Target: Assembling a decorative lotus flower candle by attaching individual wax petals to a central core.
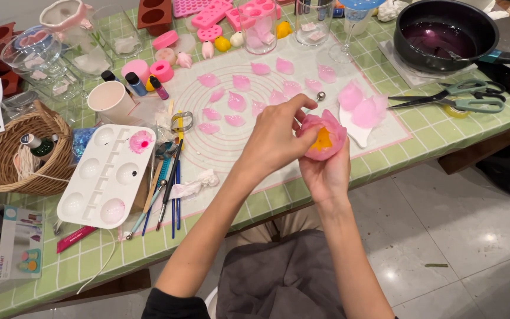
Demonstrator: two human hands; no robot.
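Pink wax flower (pixel 324 139) is sitting cupped above the desk (pixel 385 147) edge in your right hand (pixel 326 171), fingers closing round it, while your left hand (pixel 275 139) is pinching a petal on, many loose petals (pixel 237 100) waiting on the mat (pixel 219 147).

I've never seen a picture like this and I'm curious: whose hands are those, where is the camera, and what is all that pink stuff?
The camera sits on a person's head and looks down, so you see their own two hands. The right hand cups a pink flower with a yellow middle. The left hand presses on it with its fingers. On the mat lie loose pink petals. Nearby are a white paint palette, brushes, green scissors, a wicker basket and a dark pan.
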